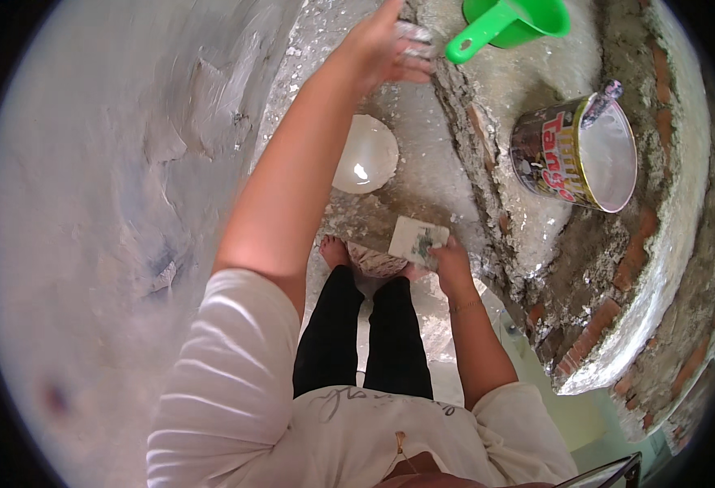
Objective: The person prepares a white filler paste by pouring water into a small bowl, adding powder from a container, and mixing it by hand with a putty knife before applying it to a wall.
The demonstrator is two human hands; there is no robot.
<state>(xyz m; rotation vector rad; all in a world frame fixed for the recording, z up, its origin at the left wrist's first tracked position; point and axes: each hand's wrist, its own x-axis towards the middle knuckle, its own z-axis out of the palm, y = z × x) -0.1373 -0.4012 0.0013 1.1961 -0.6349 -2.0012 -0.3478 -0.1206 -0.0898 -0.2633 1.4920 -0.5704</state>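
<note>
My left hand [394, 53] reaches far forward, its fingers stretched out and slightly blurred. White paste-like smears coat those fingers, and no tool shows in them. A green plastic dipper [508, 20] lies just right of the left fingertips, apart from them. Low in front of my body, my right hand [453, 267] is closed on the edge of an off-white flat square piece [410, 239]. A dark grey-green smear marks its face. A round, glossy white vessel [367, 154] stands between my arms, partly hidden behind my left forearm.
A printed bucket [549, 154] stands on the rough ledge at right, whitish inside, with a wrapped handle at its rim. Exposed bricks [592, 335] edge the crumbling masonry. A smeared grey-white wall [130, 203] fills the left. My bare feet [335, 250] are on the step below.
</note>
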